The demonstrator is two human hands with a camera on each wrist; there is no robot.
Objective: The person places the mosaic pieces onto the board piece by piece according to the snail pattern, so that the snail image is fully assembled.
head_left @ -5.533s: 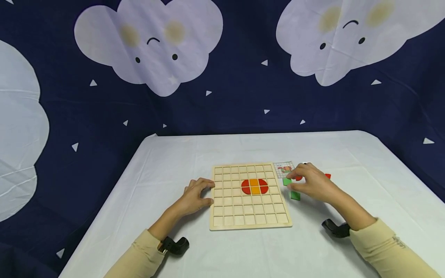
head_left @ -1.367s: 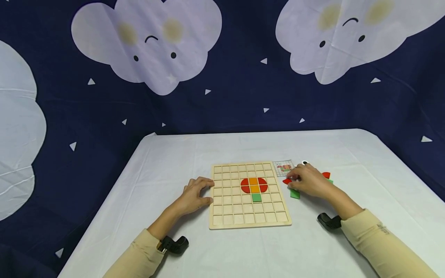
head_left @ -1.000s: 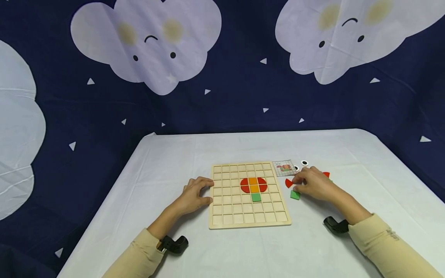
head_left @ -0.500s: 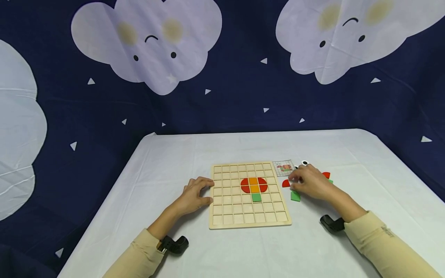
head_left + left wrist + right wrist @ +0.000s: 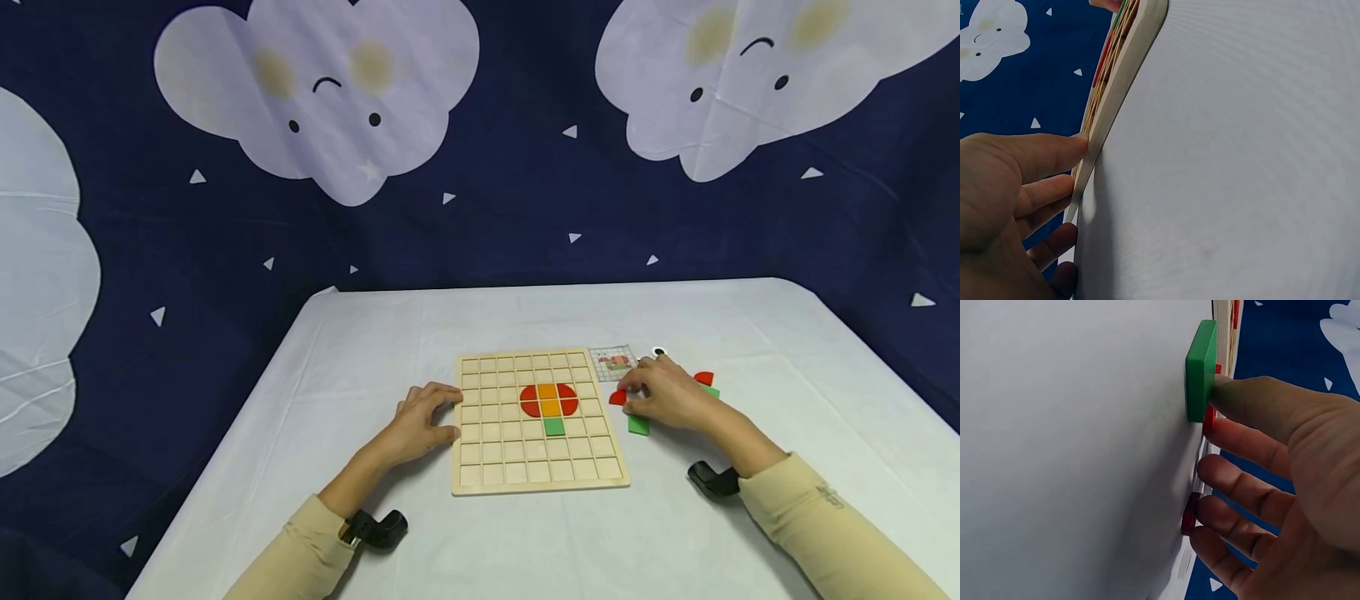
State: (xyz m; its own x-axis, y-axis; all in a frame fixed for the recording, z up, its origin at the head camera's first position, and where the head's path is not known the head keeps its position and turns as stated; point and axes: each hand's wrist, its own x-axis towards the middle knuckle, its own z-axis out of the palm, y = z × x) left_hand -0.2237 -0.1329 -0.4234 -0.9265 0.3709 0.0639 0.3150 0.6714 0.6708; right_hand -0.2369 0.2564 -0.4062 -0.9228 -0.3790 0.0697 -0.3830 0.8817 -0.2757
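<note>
The left hand [image 5: 416, 423] rests at the left edge of a wooden grid board [image 5: 540, 490], thumb and fingertips against its side in the left wrist view. On the board, red quarter-circle tiles [image 5: 529, 402] flank orange square tiles [image 5: 550, 401], with one green square tile [image 5: 554, 427] just below. Right of the board, the right hand [image 5: 667, 396] pinches a loose red quarter-circle tile [image 5: 617, 397] between thumb and index finger, close over the table. Another green tile [image 5: 1200, 372] stands in front of the thumb in the right wrist view.
A small pattern card [image 5: 613, 363] lies at the board's upper right corner. Beyond the right hand is a black-and-white eye tile [image 5: 659, 352]. A further red tile [image 5: 703, 378] and a partly covered green tile [image 5: 711, 391] lie to its right on the white-covered table [image 5: 570, 550].
A green tile, earlier at the right fingertips, now sits on the board below the orange ones. The right hand has since taken a red quarter-circle tile and turned it. The left hand stays put.
</note>
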